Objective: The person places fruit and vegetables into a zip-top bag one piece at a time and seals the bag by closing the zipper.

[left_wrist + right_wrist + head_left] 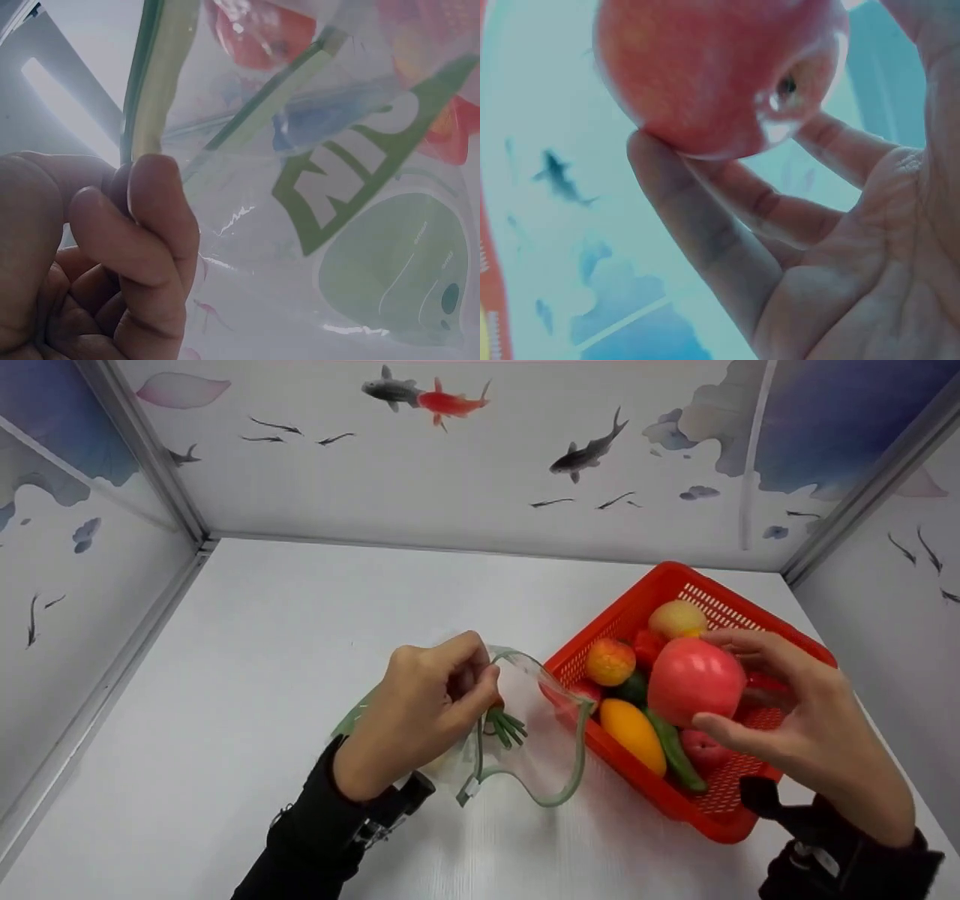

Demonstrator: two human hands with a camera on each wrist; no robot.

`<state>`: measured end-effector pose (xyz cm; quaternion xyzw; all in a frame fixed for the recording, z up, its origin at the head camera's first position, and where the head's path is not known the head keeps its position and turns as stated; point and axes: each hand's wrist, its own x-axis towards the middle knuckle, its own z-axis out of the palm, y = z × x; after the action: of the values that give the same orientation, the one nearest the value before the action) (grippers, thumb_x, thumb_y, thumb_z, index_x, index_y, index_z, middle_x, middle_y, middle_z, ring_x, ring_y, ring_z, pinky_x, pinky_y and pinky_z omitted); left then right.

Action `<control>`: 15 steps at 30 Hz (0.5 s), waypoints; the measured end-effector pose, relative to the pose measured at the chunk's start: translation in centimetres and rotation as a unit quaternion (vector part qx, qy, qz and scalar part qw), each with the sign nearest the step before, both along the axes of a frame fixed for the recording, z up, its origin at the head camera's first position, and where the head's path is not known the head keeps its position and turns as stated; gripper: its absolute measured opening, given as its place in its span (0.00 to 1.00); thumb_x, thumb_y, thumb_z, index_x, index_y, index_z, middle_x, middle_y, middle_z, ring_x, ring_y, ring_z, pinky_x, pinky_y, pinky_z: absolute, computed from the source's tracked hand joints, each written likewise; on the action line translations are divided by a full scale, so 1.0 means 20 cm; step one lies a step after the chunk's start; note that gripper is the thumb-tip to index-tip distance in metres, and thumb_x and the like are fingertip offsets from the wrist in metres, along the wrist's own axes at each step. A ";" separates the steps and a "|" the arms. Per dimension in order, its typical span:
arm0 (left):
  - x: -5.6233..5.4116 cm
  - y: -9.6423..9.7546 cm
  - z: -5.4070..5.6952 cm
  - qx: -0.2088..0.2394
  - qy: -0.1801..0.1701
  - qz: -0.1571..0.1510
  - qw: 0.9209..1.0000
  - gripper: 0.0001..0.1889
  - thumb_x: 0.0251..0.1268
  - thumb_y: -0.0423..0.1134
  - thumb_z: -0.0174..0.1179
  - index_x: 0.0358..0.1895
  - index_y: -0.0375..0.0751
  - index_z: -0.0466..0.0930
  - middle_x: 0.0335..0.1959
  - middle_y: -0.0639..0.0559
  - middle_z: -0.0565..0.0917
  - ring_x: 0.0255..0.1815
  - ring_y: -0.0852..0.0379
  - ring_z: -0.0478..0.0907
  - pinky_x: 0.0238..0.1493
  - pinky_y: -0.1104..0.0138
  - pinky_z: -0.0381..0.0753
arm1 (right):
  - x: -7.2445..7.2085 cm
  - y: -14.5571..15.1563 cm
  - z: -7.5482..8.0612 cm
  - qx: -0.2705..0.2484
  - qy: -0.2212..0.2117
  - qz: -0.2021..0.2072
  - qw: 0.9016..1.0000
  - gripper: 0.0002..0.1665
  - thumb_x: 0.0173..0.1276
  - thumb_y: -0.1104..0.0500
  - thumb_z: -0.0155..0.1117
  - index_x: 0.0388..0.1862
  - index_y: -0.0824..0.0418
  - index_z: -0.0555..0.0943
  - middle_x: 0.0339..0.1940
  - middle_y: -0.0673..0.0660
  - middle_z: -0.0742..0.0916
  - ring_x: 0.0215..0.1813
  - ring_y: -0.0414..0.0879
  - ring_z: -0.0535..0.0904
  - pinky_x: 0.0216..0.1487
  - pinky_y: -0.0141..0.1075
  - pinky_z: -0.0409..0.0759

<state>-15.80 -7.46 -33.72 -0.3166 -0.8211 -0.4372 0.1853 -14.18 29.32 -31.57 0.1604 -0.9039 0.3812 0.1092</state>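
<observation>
My left hand pinches the rim of a clear plastic bag with green edging. The bag's mouth hangs wide, facing the basket. Inside shows something with green stalks and a bit of orange, mostly hidden behind the hand. In the left wrist view, the bag carries green print with white letters. Above the basket, my right hand holds a red apple between thumb and fingers. Seen from the right wrist, the apple shows a dimple at its end and rests against the fingertips.
A red plastic basket stands at the right, its near-left side close to the bag. In it lie a yellow mango, a peach, a long green vegetable, a pale round fruit and other produce. Printed panels enclose the white table.
</observation>
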 end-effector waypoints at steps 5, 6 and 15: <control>0.00 0.00 0.00 0.003 -0.001 0.001 1.000 0.09 0.70 0.28 0.59 0.30 0.40 0.77 0.17 0.55 0.75 0.19 0.67 0.66 0.23 0.74 0.69 | 0.11 -0.13 0.02 0.029 0.039 0.050 0.998 0.44 0.50 0.64 0.90 0.67 0.46 0.84 0.60 0.45 0.86 0.54 0.34 0.84 0.47 0.20 0.85; 0.00 0.00 0.00 0.003 -0.001 0.001 1.000 0.09 0.70 0.28 0.59 0.30 0.40 0.77 0.17 0.55 0.75 0.19 0.67 0.66 0.23 0.74 0.69 | 0.12 -0.16 0.02 0.036 0.050 0.065 0.996 0.45 0.48 0.63 0.90 0.67 0.45 0.84 0.61 0.46 0.86 0.55 0.35 0.84 0.48 0.20 0.85; 0.01 0.01 0.01 0.006 -0.004 -0.004 1.000 0.08 0.71 0.28 0.60 0.31 0.40 0.78 0.19 0.55 0.80 0.19 0.67 0.68 0.22 0.74 0.72 | 0.17 -0.44 -0.07 0.102 0.119 0.185 0.970 0.47 0.55 0.48 0.88 0.75 0.44 0.79 0.67 0.50 0.85 0.59 0.45 0.87 0.51 0.36 0.91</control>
<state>-15.58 -7.34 -33.52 -0.3170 -0.8182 -0.4438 0.1820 -10.87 20.51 -32.90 0.3794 -0.8731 0.2790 0.1261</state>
